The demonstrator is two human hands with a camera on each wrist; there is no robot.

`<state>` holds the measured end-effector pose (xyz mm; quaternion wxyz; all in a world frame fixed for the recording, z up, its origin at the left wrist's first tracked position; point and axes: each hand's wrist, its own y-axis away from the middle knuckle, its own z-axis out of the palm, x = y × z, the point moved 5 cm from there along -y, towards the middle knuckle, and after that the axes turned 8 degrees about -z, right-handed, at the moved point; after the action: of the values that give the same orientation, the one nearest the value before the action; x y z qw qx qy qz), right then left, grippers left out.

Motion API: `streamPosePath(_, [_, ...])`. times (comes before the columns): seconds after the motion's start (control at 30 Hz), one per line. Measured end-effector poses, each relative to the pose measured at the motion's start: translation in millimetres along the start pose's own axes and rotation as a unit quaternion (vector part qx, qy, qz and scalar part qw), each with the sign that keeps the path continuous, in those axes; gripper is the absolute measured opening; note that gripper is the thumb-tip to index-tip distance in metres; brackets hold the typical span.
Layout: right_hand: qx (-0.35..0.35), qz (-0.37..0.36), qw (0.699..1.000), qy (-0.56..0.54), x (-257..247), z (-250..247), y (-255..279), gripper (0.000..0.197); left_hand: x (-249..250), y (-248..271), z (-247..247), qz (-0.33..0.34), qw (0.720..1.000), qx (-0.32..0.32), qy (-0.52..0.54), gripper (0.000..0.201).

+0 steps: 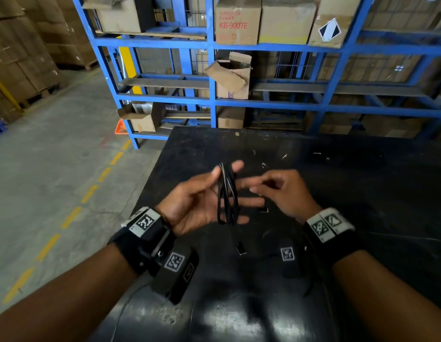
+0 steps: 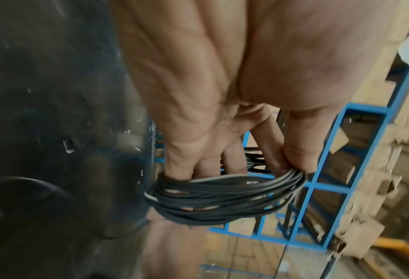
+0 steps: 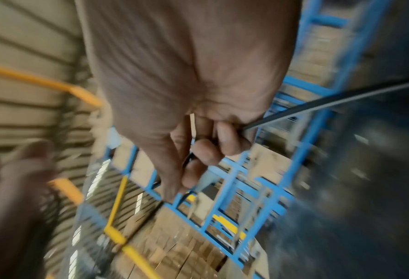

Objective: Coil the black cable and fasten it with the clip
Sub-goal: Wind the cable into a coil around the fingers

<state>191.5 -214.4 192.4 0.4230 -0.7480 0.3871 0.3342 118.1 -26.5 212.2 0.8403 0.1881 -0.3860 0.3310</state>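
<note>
In the head view the left hand (image 1: 202,201) sits just left of the frame's centre, palm turned up, fingers stretched out and spread toward the right. The black cable (image 1: 228,193) is wound in several loops around those straight fingers, running from the fingertip side near the thumb down to the lower edge of the hand. In the left wrist view the same loops (image 2: 222,194) band the fingers (image 2: 182,166) at centre frame, and the thumb presses the bundle against the forefinger at its right end, so this hand is pinched on the coil rather than loose.

The right hand (image 1: 286,191) is just right of centre, close to the left fingertips, its fingers curled inward. In the right wrist view its fingers (image 3: 229,139) are clamped on a single strand of the cable (image 3: 330,102), which leaves the grip toward the right edge of the frame.

Both hands hover above a black table (image 1: 362,183). A small dark clip (image 1: 241,248) lies on it in the lower middle, apart from both hands. Blue shelving (image 1: 212,77) with cardboard boxes fills the upper frame.
</note>
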Motion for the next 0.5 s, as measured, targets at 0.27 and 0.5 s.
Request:
streamPosePath(0.27, [-0.184,-0.134,0.933,0.28,-102,-5,-47,0.008,-29,3,-11,-0.088,0.98,0.147,-0.104,0.044])
streamPosePath(0.5, [-0.108,-0.147,0.948,0.261,-124,-1,-31,0.002,-24,3,-41,-0.036,0.964,0.234,-0.12,0.044])
